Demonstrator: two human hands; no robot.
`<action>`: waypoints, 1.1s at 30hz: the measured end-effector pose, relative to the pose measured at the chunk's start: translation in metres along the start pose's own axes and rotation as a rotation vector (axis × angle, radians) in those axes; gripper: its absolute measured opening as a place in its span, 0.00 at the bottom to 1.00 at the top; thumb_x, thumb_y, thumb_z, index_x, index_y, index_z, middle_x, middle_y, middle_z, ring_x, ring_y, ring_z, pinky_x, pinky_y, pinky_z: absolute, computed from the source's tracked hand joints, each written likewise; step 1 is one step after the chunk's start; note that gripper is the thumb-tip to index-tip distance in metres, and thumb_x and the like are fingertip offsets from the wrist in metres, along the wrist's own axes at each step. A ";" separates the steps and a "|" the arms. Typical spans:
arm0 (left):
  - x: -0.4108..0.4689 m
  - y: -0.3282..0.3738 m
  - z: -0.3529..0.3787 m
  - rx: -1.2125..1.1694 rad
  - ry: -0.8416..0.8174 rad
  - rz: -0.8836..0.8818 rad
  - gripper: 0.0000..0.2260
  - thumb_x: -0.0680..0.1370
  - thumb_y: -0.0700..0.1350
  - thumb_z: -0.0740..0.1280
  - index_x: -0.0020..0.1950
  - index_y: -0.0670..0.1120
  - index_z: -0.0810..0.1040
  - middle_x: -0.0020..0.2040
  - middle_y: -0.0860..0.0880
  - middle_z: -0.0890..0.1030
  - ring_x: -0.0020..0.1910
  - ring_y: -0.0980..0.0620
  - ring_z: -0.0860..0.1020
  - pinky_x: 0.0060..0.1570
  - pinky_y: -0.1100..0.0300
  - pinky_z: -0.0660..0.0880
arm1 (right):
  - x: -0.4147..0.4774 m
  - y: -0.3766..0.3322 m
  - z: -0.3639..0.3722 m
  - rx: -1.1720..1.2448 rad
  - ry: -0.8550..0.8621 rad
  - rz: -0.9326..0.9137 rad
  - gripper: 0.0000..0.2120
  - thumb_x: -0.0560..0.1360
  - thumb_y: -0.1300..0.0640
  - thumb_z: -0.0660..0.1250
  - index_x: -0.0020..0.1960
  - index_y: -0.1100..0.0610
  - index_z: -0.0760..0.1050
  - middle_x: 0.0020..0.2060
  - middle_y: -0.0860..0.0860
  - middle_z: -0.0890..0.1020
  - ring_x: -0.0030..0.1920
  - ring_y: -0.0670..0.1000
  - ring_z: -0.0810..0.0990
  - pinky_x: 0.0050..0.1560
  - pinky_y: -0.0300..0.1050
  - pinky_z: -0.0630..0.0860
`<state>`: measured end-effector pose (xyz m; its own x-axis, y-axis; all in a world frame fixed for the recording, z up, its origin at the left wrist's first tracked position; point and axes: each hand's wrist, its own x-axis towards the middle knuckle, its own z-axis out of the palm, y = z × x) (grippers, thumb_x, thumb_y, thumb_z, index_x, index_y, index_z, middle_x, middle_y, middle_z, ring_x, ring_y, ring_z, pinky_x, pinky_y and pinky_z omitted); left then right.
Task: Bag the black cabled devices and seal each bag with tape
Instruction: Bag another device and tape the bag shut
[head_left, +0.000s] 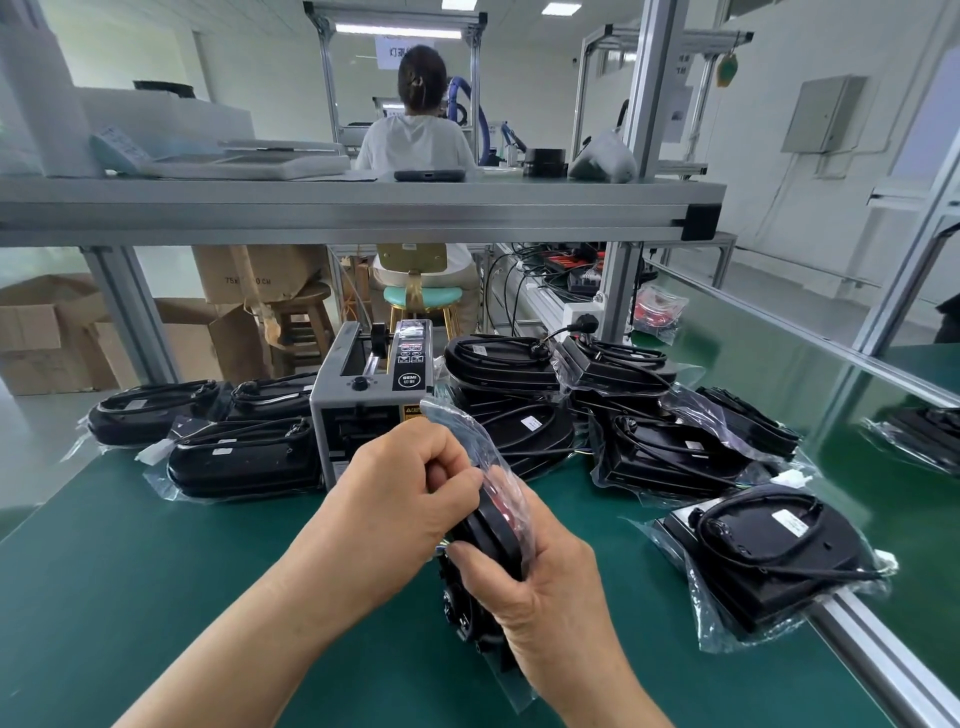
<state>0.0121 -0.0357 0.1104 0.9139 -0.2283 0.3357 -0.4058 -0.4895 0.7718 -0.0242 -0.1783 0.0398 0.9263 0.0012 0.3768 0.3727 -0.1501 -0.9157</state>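
Two hands on one job here, both grasping. The left hand (400, 499) is curled up and pinches the open end of a clear bag (470, 431), which arcs up above the knuckles. The right hand (545, 587) grips a black device (493, 525) lower down, thumb hooked over its rim. That device stands on edge in the middle of the green surface (156, 571), toward the front edge, with the plastic wrapped around it. I can't tell how far it sits inside the plastic.

Right behind the hands there's a grey tape dispenser (363, 395) with a black control strip on top, its front slot facing the person. Along the back left of the surface lie a few bagged devices (244, 460), flat, cables coiled on top. Back right of the dispenser is a messier pile (670, 452) of them, some in plastic and overlapping each other. One more bagged unit (769, 545) lies at the right edge, hanging slightly over the aluminium rail.

Above it all runs a metal shelf (363, 208). Past it a seated person (415, 140) faces away. Some cardboard boxes (47, 332) sit on the floor off to the left.
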 end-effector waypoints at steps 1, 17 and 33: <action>-0.001 0.000 0.000 0.004 0.008 0.002 0.05 0.74 0.49 0.71 0.39 0.54 0.77 0.30 0.59 0.76 0.26 0.62 0.70 0.28 0.69 0.69 | 0.000 0.000 0.000 -0.001 0.003 -0.002 0.22 0.70 0.52 0.73 0.63 0.42 0.77 0.44 0.51 0.83 0.43 0.54 0.79 0.45 0.47 0.78; 0.000 0.001 -0.001 0.003 0.009 0.005 0.06 0.75 0.49 0.70 0.38 0.54 0.77 0.31 0.60 0.75 0.28 0.62 0.70 0.30 0.68 0.70 | 0.000 -0.003 -0.001 -0.013 0.019 -0.008 0.19 0.70 0.53 0.74 0.60 0.42 0.77 0.39 0.52 0.80 0.37 0.49 0.74 0.39 0.42 0.75; -0.007 0.010 0.002 0.227 0.112 0.098 0.07 0.73 0.50 0.70 0.37 0.54 0.73 0.41 0.62 0.76 0.36 0.60 0.73 0.32 0.68 0.69 | -0.003 -0.010 0.000 0.064 -0.011 0.040 0.18 0.71 0.57 0.73 0.59 0.47 0.78 0.40 0.56 0.79 0.38 0.52 0.73 0.41 0.40 0.73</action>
<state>0.0019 -0.0410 0.1144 0.8603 -0.1957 0.4706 -0.4736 -0.6485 0.5960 -0.0307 -0.1764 0.0480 0.9411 0.0069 0.3381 0.3374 -0.0869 -0.9373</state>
